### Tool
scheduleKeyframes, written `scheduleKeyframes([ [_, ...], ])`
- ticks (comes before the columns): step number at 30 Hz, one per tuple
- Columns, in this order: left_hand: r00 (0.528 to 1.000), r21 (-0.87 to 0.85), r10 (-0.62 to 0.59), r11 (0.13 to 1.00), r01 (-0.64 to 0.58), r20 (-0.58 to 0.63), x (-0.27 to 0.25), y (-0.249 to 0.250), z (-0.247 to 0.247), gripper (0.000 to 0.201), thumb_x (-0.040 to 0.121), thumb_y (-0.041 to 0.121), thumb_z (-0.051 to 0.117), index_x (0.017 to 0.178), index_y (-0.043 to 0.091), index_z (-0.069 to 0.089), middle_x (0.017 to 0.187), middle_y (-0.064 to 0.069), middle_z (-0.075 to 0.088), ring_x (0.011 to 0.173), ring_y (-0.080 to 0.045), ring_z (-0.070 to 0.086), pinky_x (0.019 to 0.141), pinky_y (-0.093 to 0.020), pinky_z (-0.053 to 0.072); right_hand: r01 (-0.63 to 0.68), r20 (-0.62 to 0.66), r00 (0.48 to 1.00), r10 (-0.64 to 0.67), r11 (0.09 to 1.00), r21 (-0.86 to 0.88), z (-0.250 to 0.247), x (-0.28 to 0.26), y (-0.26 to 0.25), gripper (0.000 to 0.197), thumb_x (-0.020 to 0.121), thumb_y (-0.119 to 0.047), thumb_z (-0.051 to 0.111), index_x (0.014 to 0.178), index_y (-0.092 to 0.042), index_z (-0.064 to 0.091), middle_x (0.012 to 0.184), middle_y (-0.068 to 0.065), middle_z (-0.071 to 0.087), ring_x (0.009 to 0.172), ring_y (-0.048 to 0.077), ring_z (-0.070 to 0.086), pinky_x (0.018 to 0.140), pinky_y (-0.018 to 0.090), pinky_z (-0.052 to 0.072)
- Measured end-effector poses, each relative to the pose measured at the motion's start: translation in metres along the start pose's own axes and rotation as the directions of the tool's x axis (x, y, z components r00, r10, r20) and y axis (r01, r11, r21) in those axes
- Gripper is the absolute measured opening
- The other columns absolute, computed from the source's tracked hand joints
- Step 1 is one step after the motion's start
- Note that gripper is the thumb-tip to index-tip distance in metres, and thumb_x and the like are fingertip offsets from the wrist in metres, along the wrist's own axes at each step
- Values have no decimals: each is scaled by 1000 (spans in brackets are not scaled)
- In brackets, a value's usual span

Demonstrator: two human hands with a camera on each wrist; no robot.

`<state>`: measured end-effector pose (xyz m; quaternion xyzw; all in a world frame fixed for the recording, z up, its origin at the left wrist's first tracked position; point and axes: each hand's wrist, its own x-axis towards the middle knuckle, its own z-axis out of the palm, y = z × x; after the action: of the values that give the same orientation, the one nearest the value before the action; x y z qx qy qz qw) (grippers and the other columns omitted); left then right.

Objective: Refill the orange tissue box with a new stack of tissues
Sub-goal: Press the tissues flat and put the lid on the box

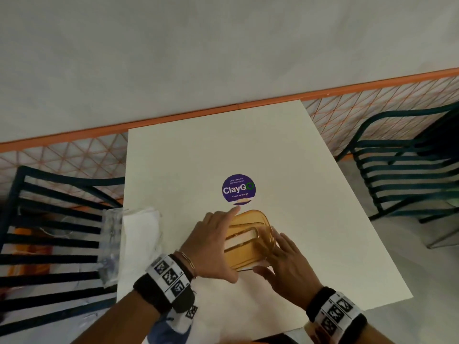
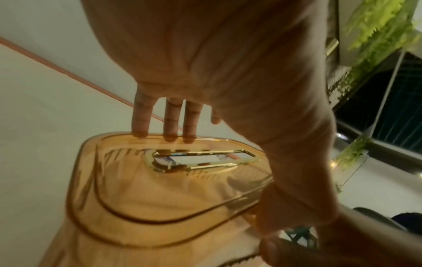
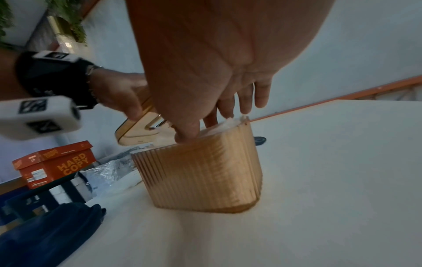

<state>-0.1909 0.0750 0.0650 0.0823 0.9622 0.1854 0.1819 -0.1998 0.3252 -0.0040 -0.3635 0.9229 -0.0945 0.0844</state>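
White table [image 1: 285, 150]: orange tissue box [image 3: 200, 173], tissue pack [image 1: 139, 234], purple sticker [image 1: 238, 188].

tissue box [image 1: 250, 254] on surface [image 1: 310, 219], near its front edge | lid [image 1: 246, 234] over box, tilted | sticker [image 1: 238, 188] behind box | tissue stack [image 1: 139, 234] left of box | chairs left [image 1: 49, 219] and right [image 1: 407, 165] of surface

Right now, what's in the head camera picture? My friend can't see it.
Two hands fit an orange lid onto a tissue box on a white table. A purple ClayGo sticker sits beyond it, and tissues in clear wrap lie left.
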Motion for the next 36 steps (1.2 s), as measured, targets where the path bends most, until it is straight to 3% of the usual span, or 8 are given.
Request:
scheduleKeyframes([
  [6, 1000, 50, 19, 999, -18, -19, 5, 0, 19, 140, 45, 62, 78, 159, 32, 2, 147, 10, 35, 126, -16, 36, 104, -37, 43, -182, -10, 981, 192, 944, 273, 6, -15, 14, 74, 90, -76, 44, 150, -33, 43, 169, -5, 9, 156, 18, 9, 118, 35, 28],
  [12, 1000, 19, 12, 1000, -13, 18, 10, 0, 31, 139, 47, 58, 83, 159, 34, 4, 152, 12, 33, 133, -16, 34, 109, -37, 40, -365, 73, 889, 451, 606, 707, -1, -28, 20, 75, 76, -38, 86, 142, -43, 52, 143, -46, 37, 131, -3, 48, 107, 18, 40],
  [15, 1000, 13, 18, 1000, -18, 14, 13, 0, 36, 138, 46, 58, 84, 159, 34, 6, 152, 13, 34, 134, -15, 35, 111, -38, 38, -401, 137, 872, 471, 524, 752, -8, -29, 26, 76, 77, -26, 87, 140, -46, 52, 136, -38, 49, 123, 0, 58, 96, 6, 45],
  [20, 999, 5, 44, 999, -44, -8, 14, -6, 49, 131, 49, 60, 84, 158, 35, 14, 154, 13, 35, 139, -14, 36, 118, -37, 31, -384, 159, 894, 419, 535, 752, -20, -20, 30, 75, 76, -35, 87, 143, -36, 53, 127, -24, 64, 112, -7, 63, 96, 19, 54],
  [24, 999, -27, 33, 999, -33, -3, 16, -7, 51, 128, 56, 56, 87, 158, 35, 12, 159, 12, 30, 149, -15, 28, 128, -45, 16, -462, 264, 872, 413, 514, 722, -21, -5, 29, 73, 77, -16, 87, 141, -32, 55, 118, -14, 70, 92, -8, 69, 80, 17, 59],
  [29, 1000, -147, -27, 989, 29, 16, 11, -11, 51, 127, 62, 69, 83, 160, 35, 11, 171, 10, 14, 159, -17, 3, 130, -44, 1, -457, 230, 881, 412, 624, 634, -27, 3, 29, 74, 75, -26, 88, 141, -32, 55, 122, -13, 67, 96, 3, 68, 80, 17, 56],
  [32, 980, -179, -97, 982, 66, -173, 1, -19, 52, 88, 78, 69, 69, 153, 37, 38, 159, 11, 40, 150, -15, 30, 126, -41, 23, -260, 9, 961, 275, 897, 358, -35, 9, 25, 61, 78, -38, 83, 135, -34, 60, 120, -13, 67, 101, 10, 64, 84, 24, 55],
  [36, 944, -20, -69, 998, 66, -324, -5, -25, 59, 45, 83, 62, 62, 117, 35, 73, 122, 14, 65, 116, -13, 55, 100, -35, 46, -63, -83, 994, 77, 985, 162, -38, 34, 8, 36, 76, -31, 81, 111, -33, 73, 101, -11, 72, 83, 17, 63, 65, 27, 55],
])
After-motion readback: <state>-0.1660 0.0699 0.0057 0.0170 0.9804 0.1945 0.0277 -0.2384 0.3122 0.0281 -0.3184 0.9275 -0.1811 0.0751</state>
